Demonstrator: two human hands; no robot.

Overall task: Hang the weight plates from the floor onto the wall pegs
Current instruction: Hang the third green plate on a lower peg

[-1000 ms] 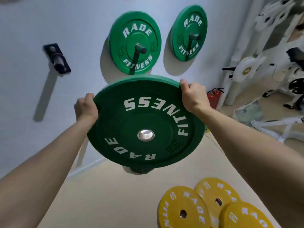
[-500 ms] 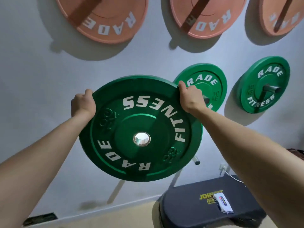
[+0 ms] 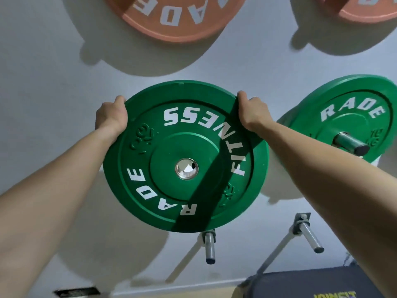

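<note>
Both hands, left hand [image 3: 111, 117] and right hand [image 3: 252, 114], grip the green plate [image 3: 185, 157].

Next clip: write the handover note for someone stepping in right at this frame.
Both the left hand and right hand grip the rim of the held green plate, up before the wall, on no peg yet.
Done: one hung green plate at right, orange plates above.
Left: two bare pegs stick out just below; seat the held green plate on one. Floor not in view.
</note>
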